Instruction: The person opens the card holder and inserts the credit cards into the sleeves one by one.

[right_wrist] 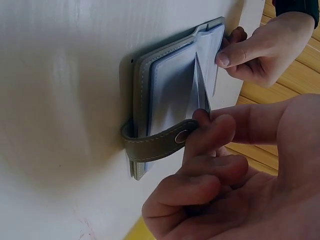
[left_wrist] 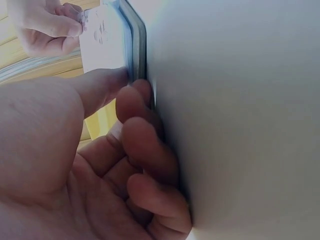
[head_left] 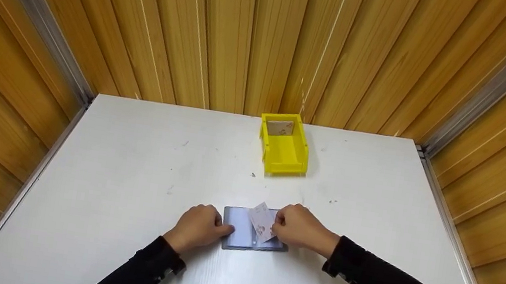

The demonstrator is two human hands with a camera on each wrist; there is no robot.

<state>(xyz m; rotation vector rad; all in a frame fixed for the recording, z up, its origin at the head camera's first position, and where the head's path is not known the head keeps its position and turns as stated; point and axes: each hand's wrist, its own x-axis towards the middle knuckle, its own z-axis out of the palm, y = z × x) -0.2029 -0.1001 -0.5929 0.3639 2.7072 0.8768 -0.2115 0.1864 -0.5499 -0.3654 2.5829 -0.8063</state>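
A grey card holder with clear plastic sleeves lies spread on the white table. My left hand pinches its left edge; the left wrist view has the thumb on the sleeves and the index finger at the cover's edge. Between thumb and fingertips my right hand holds a white card with small reddish prints, tilted over the middle and right side of the holder. In the right wrist view the card is seen nearly edge-on. A stitched strap with a metal snap curves up beside the right fingers.
Behind the holder stands a yellow bin, with a similar printed card leaning at its back wall. Wood-look panels enclose the white table at the back and both sides.
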